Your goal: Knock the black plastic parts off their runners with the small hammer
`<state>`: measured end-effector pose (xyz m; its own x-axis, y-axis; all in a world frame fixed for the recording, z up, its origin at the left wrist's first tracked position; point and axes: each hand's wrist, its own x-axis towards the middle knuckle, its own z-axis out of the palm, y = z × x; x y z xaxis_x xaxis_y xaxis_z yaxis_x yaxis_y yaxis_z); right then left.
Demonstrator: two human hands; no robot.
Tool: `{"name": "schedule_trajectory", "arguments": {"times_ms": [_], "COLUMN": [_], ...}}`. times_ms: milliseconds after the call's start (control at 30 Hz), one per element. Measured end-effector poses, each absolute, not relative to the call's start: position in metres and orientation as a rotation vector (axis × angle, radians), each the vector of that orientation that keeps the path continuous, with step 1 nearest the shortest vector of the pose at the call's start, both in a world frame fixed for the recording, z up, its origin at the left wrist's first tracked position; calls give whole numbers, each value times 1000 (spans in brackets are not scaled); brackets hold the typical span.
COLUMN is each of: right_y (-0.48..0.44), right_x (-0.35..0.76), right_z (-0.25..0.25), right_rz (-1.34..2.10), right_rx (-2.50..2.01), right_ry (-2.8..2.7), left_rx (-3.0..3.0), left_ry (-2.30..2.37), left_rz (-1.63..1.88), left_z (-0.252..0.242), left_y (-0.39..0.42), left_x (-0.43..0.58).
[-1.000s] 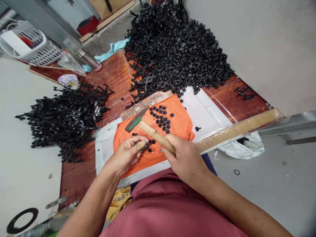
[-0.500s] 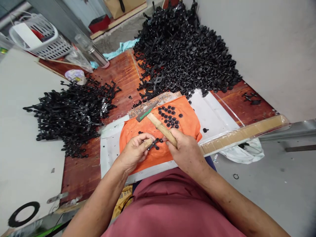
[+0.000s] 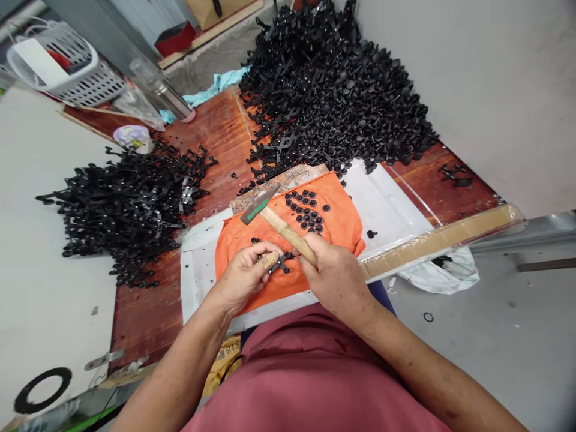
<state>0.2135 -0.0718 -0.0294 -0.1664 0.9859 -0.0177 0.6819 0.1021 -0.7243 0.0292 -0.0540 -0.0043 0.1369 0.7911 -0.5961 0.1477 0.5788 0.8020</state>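
My left hand [image 3: 247, 273] pinches a small black cross-shaped plastic part [image 3: 282, 264] between thumb and fingers, low over an orange cloth [image 3: 243, 294]. Wrapped round the wooden handle of a hammer [image 3: 283, 228] is my right hand [image 3: 333, 267]. The hammer's dark head, with green lettering, is up and to the left, above the cloth's back edge. Beyond the hands, several round black caps [image 3: 310, 222] lie grouped on the cloth. One more black piece [image 3: 255, 240] sits just behind my left fingers.
A big heap of black parts and caps [image 3: 342, 102] rises at the back of the wooden table [image 3: 216, 132]. Another pile of black parts [image 3: 126, 210] is at left. A stone slab [image 3: 288, 179] shows behind the cloth. A steel bottle [image 3: 173, 102] and white basket [image 3: 90, 84] stand back left.
The hammer and my right hand have shifted slightly left, partly with a small turn of the camera. My left hand stays on the black part.
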Motion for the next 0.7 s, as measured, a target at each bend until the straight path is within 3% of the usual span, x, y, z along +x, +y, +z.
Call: {"name": "schedule_trajectory", "arguments": {"times_ms": [700], "right_y": [-79], "right_x": [232], "right_z": [-18], "right_rz": [824], "right_rx": [-1594], "right_ry": [-1884], "left_rx": [1073], "left_ry": [1415], "left_rz": [628], "left_z": [-14], "left_y": [-57], "left_x": [26]}}
